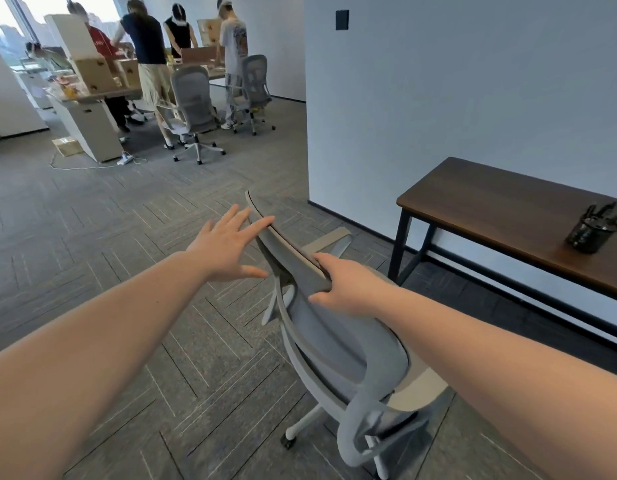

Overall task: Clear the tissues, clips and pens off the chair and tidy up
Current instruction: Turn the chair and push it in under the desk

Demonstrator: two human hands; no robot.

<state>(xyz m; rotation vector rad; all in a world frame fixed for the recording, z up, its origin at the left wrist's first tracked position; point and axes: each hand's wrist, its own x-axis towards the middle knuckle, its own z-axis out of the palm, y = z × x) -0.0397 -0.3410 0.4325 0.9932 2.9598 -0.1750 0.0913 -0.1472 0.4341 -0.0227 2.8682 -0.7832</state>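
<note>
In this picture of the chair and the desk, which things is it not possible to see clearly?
- Seat of the chair, head view: mostly hidden by the backrest, so leftover tissues or clips cannot be judged.
- Pen holder: small and blurred; contents unclear.
- Desk: cut off by the right edge.
- Right hand: fingertips hidden behind the backrest it grips.
- Left hand: open; contact with the backrest uncertain.
</note>
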